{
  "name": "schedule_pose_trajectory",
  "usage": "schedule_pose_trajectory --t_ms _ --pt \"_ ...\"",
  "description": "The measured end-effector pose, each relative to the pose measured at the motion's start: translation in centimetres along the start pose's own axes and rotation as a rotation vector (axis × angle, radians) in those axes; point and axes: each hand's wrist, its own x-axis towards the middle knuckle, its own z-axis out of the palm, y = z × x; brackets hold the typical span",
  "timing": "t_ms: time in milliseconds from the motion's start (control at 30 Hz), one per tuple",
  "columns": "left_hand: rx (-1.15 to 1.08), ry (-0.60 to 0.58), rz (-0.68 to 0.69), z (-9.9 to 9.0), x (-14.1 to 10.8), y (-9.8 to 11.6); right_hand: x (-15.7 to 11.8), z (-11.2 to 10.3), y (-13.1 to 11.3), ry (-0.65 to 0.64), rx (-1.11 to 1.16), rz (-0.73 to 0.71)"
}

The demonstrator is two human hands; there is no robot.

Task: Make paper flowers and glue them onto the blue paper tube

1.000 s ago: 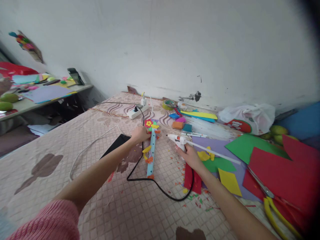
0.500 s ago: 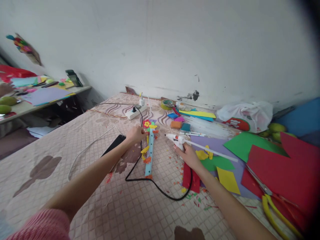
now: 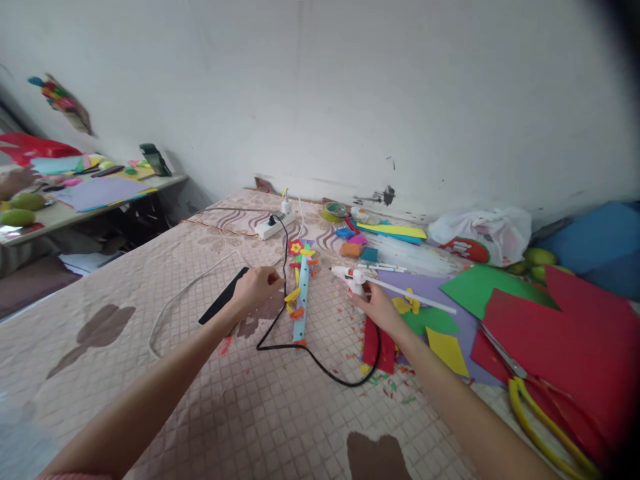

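Note:
My right hand (image 3: 376, 307) is wrapped round the grip of a white hot glue gun (image 3: 356, 279). Its nozzle points left, and a long white glue stick (image 3: 415, 297) runs out of its back. My left hand (image 3: 257, 288) has its fingers curled together just left of a light blue craft strip (image 3: 301, 300); anything small in them is hidden. The strip lies lengthwise on the patterned cloth, bearing yellow and orange pieces. A red flower with a yellow middle (image 3: 297, 247) sits at its far end. A dark phone-like object (image 3: 220, 300) lies partly under my left wrist.
The gun's black cord (image 3: 320, 363) loops near the strip's close end. A power strip (image 3: 274, 227) stands behind. Coloured sheets (image 3: 540, 333) and yellow-handled scissors (image 3: 523, 393) lie at right. At left, a second table (image 3: 105, 193) holds papers and green fruit, with someone's hand at its edge.
My left hand has drawn back to the left, away from the strip's flower end. The glue gun stays in my right hand in nearly the same place. The view has shifted slightly.

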Motion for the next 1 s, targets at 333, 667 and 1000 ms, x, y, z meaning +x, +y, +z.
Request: schedule_pose_trajectory --t_ms 333,667,1000 --pt "-0.077 0.03 0.019 -1.2 -4.4 1.4 -3.7 -2.5 -0.6 0.12 0.019 -0.047" --pt "-0.354 -0.01 0.318 1.2 -10.5 8.1 -15.1 -6.2 -2.0 0.206 0.192 0.11" --pt "-0.408 -0.168 0.822 7.4 -15.3 17.7 -19.3 -7.2 -3.0 0.302 0.104 -0.012"
